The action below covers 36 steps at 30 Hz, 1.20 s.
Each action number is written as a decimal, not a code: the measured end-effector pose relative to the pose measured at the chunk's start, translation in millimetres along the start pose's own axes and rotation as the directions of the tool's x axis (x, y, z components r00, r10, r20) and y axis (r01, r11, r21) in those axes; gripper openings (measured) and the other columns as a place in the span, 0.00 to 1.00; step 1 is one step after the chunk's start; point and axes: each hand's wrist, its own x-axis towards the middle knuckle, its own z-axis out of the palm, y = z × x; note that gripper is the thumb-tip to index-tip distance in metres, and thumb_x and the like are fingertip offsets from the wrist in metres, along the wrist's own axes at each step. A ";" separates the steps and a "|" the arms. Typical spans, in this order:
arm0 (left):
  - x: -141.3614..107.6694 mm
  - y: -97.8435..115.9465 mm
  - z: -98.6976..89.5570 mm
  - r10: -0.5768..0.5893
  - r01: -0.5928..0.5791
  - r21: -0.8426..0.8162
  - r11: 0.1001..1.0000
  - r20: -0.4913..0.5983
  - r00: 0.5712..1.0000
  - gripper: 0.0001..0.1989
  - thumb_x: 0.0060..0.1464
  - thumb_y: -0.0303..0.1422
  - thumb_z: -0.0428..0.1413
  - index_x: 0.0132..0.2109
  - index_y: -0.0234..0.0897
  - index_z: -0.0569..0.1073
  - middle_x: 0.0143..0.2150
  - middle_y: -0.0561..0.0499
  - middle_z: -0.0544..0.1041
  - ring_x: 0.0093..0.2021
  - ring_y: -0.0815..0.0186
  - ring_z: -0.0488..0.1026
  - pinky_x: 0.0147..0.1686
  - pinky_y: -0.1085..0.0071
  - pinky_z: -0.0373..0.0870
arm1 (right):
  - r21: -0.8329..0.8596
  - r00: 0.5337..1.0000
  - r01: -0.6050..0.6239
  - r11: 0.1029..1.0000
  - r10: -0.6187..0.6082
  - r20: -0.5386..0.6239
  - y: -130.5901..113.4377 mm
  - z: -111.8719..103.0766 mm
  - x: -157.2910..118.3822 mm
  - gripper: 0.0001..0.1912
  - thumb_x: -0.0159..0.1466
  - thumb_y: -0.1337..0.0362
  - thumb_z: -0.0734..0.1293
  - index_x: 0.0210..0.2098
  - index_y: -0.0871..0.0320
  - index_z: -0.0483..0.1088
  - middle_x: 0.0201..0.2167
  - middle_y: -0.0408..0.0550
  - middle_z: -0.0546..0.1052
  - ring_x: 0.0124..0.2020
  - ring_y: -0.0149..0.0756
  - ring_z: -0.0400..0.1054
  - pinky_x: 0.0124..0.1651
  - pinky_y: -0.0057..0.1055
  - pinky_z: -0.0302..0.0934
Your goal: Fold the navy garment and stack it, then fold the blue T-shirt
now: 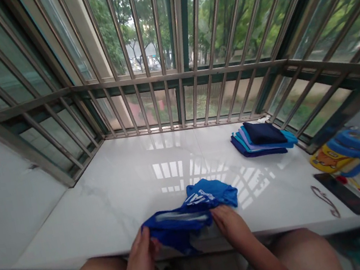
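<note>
A blue garment [177, 223], likely a shirt, is held between my two hands at the near edge of the white marble ledge. Its darker blue part is lifted and creased, with a pale stripe along it, and a corner hangs down over the edge. Behind it, a brighter blue part [215, 190] with white lettering lies on the surface; whether both are one piece I cannot tell. My left hand [143, 249] pinches the left end. Closed on the right end is my right hand [227, 221], its fingertips partly hidden by cloth.
A stack of folded blue, purple and navy clothes [263, 137] sits at the back right. Near the right wall are a yellow and blue cartoon mug [337, 154], a dark flat slab [345, 195] and a brown curled cord [325, 200]. Metal window bars [177, 78] enclose the marble ledge [101, 203].
</note>
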 end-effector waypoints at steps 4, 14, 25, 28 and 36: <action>18.5 57.4 -22.1 -0.095 0.059 -0.380 0.923 -0.076 0.993 0.30 0.47 0.62 0.68 0.41 0.41 0.78 0.29 0.54 0.80 0.26 0.65 0.74 0.25 0.70 0.74 | 0.202 0.981 0.045 0.978 -0.005 -0.196 -17.3 -48.6 1.5 0.22 0.79 0.57 0.54 0.43 0.54 0.77 0.42 0.53 0.81 0.45 0.44 0.76 0.52 0.40 0.71; -10.0 147.7 11.0 0.163 -0.162 -0.031 0.986 0.333 0.929 0.26 0.63 0.58 0.55 0.49 0.41 0.83 0.41 0.47 0.85 0.41 0.54 0.82 0.43 0.60 0.81 | 0.616 0.995 0.084 0.783 -0.032 -0.094 -137.4 -34.9 -7.9 0.59 0.63 0.56 0.78 0.81 0.45 0.40 0.76 0.58 0.59 0.70 0.53 0.64 0.66 0.51 0.66; -23.2 110.0 20.6 0.323 -0.408 0.133 0.903 0.416 0.850 0.30 0.53 0.49 0.67 0.60 0.43 0.78 0.49 0.46 0.84 0.47 0.49 0.80 0.46 0.60 0.79 | 0.497 0.965 0.198 0.845 -0.078 -0.251 -157.9 -129.4 38.3 0.05 0.70 0.65 0.64 0.38 0.53 0.73 0.27 0.38 0.75 0.29 0.33 0.69 0.35 0.27 0.58; -26.7 81.1 29.9 0.240 -0.377 0.195 0.905 0.498 0.834 0.16 0.61 0.50 0.60 0.39 0.42 0.80 0.35 0.49 0.81 0.36 0.56 0.77 0.39 0.65 0.75 | 0.518 0.936 0.189 0.834 0.006 -0.352 -158.1 -152.3 42.9 0.07 0.69 0.65 0.62 0.37 0.53 0.72 0.27 0.38 0.74 0.30 0.33 0.68 0.34 0.27 0.59; -12.0 112.8 -3.7 0.332 -0.318 0.174 0.932 -0.052 0.942 0.24 0.68 0.58 0.49 0.40 0.43 0.73 0.29 0.55 0.70 0.31 0.63 0.68 0.31 0.71 0.67 | 0.265 0.966 0.146 0.953 -0.080 -0.244 -125.8 -205.0 55.4 0.08 0.71 0.62 0.64 0.39 0.52 0.77 0.30 0.39 0.78 0.33 0.36 0.71 0.36 0.29 0.59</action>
